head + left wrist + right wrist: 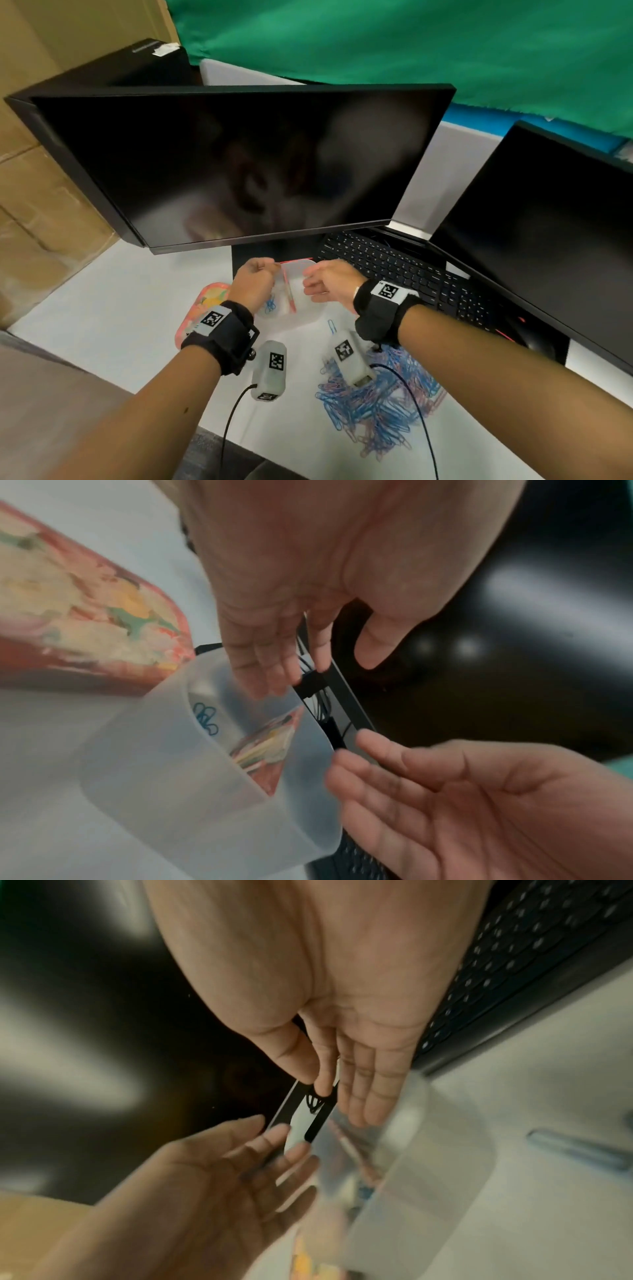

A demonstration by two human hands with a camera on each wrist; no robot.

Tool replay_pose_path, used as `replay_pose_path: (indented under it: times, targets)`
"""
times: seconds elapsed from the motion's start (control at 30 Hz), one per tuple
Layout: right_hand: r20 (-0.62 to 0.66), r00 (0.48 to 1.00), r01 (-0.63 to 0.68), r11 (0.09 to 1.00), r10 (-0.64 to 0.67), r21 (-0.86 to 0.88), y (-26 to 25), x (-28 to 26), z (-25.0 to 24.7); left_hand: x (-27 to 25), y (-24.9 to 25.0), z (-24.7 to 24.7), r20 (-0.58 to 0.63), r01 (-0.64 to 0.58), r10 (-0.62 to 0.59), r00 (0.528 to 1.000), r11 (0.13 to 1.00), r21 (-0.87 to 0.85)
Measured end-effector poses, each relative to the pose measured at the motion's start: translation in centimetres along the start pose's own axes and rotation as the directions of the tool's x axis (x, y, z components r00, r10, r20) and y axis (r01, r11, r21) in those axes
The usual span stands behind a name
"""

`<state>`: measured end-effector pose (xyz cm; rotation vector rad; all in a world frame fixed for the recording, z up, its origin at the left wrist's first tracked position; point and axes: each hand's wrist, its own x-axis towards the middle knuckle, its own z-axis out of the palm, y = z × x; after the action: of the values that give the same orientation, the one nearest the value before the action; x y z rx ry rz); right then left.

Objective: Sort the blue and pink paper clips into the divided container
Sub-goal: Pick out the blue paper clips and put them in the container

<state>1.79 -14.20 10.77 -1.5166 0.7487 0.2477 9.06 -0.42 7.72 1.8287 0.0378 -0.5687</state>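
A translucent divided container (310, 310) stands on the white desk below the monitor, with a pink divider (289, 291) across it. A few blue paper clips (270, 305) (205, 718) lie in its left compartment. My left hand (260, 274) (308, 653) hovers over that compartment with straight fingers and holds nothing. Over the right compartment my right hand (313, 284) (337, 1093) is spread, also bare. A large mixed pile of blue and pink paper clips (376, 404) lies on the desk near my right forearm. One blue clip (331, 325) lies alone beside the container.
A pink floral lid (202, 308) (85, 615) lies left of the container. Two white tagged devices (270, 370) (349, 359) with cables sit in front of it. A black keyboard (394, 270) and two dark monitors (239, 164) close off the back and right.
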Motion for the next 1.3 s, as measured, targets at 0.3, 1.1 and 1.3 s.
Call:
replay_pose_path:
  times: [0.3, 1.1, 1.3]
  targets:
    - [-0.093, 0.988, 0.049, 0.821, -0.123, -0.569, 12.4, -6.5, -8.3, -4.1, -4.5, 4.4, 0.557, -0.522, 0.216, 0.802, 0.708, 0.476]
    - [-0.103, 0.963, 0.085, 0.641, -0.251, -0.763, 22.5, -11.2, -7.8, -6.9, -11.3, 5.2, 0.702, -0.667, 0.077, 0.708, 0.4, 0.629]
    - [-0.099, 0.966, 0.075, 0.624, -0.24, -0.778, 23.1, -11.5, -8.9, -6.8, -11.2, 4.5, 0.702, -0.65, 0.109, 0.703, 0.499, 0.573]
